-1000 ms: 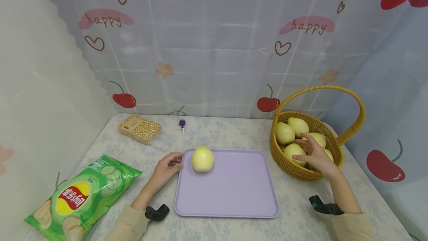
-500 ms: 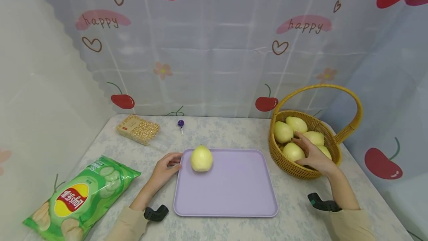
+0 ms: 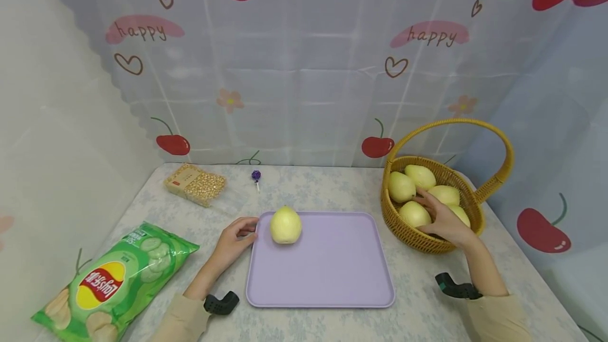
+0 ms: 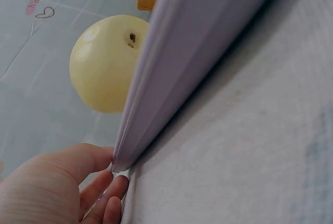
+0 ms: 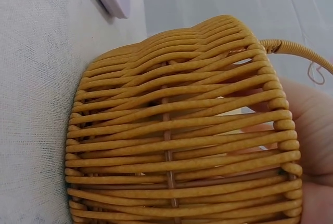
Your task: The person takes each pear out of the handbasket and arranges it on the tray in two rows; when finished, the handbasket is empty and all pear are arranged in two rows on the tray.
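A pale yellow pear (image 3: 285, 225) sits at the far left corner of a lilac tray (image 3: 332, 263). My left hand (image 3: 236, 239) is at the tray's upper left corner; in the left wrist view the thumb (image 4: 93, 157) lies against the rim and the fingertips are curled at the corner. My right hand (image 3: 446, 223) reaches into a wicker basket (image 3: 429, 245), its thumb and fingers curled round the front pear (image 3: 414, 215). Other pears (image 3: 401, 187) lie around it. In the right wrist view the basket's woven wall (image 5: 177, 130) hides most of that hand.
A green chip bag (image 3: 114, 284) lies at the left. Behind it are a pack of yellow kernels (image 3: 196, 183) and a purple lollipop (image 3: 256, 176). The basket's tall handle (image 3: 505, 165) arches above its right side. A printed curtain (image 3: 294, 94) hangs behind the table.
My right hand has lowered into the basket, and its fingers have closed round the front pear. The left hand stays at the tray corner. The head view has shifted slightly.
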Motion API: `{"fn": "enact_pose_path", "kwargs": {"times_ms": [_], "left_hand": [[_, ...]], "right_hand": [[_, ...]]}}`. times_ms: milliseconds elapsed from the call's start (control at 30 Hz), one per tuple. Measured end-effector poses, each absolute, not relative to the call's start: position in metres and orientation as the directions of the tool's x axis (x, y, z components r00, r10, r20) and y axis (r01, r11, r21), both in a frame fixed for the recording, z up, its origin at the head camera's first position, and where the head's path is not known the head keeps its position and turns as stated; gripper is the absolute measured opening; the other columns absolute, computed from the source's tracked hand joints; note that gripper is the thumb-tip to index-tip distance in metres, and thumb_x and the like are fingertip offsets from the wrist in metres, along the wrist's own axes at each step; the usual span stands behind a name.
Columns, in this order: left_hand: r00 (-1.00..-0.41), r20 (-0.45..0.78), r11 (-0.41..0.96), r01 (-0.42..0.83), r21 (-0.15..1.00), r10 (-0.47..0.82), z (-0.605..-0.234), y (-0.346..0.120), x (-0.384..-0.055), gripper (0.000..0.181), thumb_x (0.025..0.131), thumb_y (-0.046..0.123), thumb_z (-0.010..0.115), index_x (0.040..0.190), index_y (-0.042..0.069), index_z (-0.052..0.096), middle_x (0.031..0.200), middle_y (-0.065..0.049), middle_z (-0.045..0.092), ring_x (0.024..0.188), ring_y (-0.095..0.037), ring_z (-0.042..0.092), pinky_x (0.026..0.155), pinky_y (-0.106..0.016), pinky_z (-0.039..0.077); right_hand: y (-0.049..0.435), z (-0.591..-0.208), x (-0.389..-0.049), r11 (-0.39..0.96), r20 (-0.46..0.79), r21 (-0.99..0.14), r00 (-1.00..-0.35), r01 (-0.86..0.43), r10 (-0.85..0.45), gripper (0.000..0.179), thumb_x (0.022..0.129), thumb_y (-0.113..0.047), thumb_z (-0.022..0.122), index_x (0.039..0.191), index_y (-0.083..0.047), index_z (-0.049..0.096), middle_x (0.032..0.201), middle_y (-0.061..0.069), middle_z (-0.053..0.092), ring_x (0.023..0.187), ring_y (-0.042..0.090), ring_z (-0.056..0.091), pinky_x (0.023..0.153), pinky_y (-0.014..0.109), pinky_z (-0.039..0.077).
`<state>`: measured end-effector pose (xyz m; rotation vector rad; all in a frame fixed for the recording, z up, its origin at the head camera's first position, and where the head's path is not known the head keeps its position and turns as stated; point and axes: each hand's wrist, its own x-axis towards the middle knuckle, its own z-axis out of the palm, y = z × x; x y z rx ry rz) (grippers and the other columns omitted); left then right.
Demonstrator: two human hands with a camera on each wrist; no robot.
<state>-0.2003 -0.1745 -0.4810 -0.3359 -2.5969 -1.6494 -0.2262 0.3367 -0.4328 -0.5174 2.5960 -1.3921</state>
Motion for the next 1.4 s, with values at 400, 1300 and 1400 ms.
{"fn": "enact_pose_path", "kwargs": {"times_ms": [400, 1300, 1400], "left_hand": [[-0.973, 0.169, 0.401, 0.221, 0.889, 0.159, -0.480, -0.175, -0.199, 0.037, 0.089, 0.002, 0.063, 0.125, -0.005, 0.058, 0.124, -0.022, 0.060, 0.106, -0.035, 0.060, 0.091, -0.037, 0.050], [-0.967, 0.194, 0.397, 0.245, 0.884, 0.165, -0.515, -0.184, -0.216, 0.037, 0.089, 0.011, 0.066, 0.125, 0.006, 0.060, 0.124, -0.012, 0.062, 0.105, -0.026, 0.061, 0.089, -0.026, 0.049], [-0.967, 0.196, 0.400, 0.246, 0.883, 0.163, -0.514, -0.184, -0.216, 0.038, 0.088, 0.010, 0.066, 0.125, 0.006, 0.061, 0.123, -0.012, 0.062, 0.104, -0.026, 0.061, 0.089, -0.026, 0.049]], "right_hand": [[0.330, -0.437, -0.226, 0.701, 0.179, -0.640, -0.948, -0.316, -0.264, 0.088, 0.080, -0.009, 0.076, 0.150, -0.002, 0.023, 0.140, 0.030, 0.043, 0.120, 0.047, 0.047, 0.089, 0.030, 0.046], [0.303, -0.411, -0.211, 0.578, 0.256, -0.794, -0.966, -0.186, 0.042, 0.089, 0.079, -0.017, 0.078, 0.151, -0.020, 0.026, 0.145, 0.024, 0.041, 0.106, -0.008, 0.046, 0.076, 0.003, 0.043], [0.289, -0.404, -0.210, 0.532, 0.273, -0.815, -0.962, -0.228, 0.006, 0.088, 0.078, -0.012, 0.078, 0.150, -0.020, 0.028, 0.145, 0.024, 0.042, 0.103, -0.016, 0.044, 0.078, 0.004, 0.043]]}}
